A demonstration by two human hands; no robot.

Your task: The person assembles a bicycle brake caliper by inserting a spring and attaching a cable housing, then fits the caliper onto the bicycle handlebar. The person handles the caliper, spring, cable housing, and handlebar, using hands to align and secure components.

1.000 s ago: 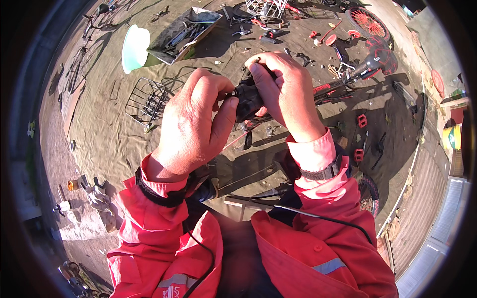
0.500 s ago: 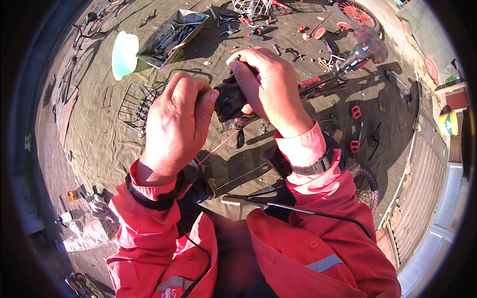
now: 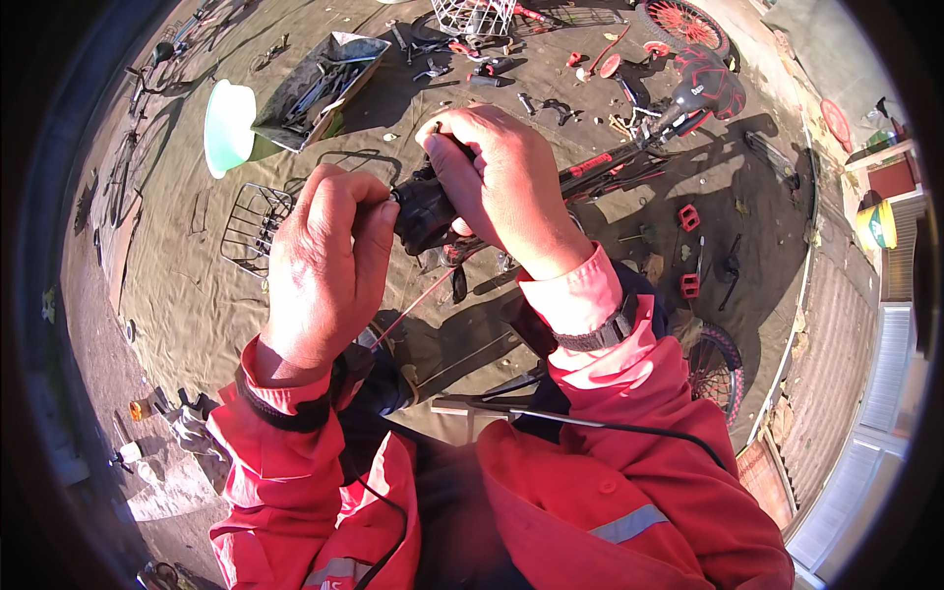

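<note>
Right grip (image 3: 501, 182): pinching black part (image 3: 423, 214), right side | left grip (image 3: 320, 256): pinching left edge

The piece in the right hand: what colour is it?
The held piece is black; it shows best in the head view.

1. A sunlit, open-air bicycle workshop spreads across a brown ground sheet (image 3: 177, 285).
2. Loose red pedals (image 3: 689, 217), a red-spoked wheel (image 3: 685, 27) and a tray (image 3: 295, 90) of tools lie scattered about.
</note>
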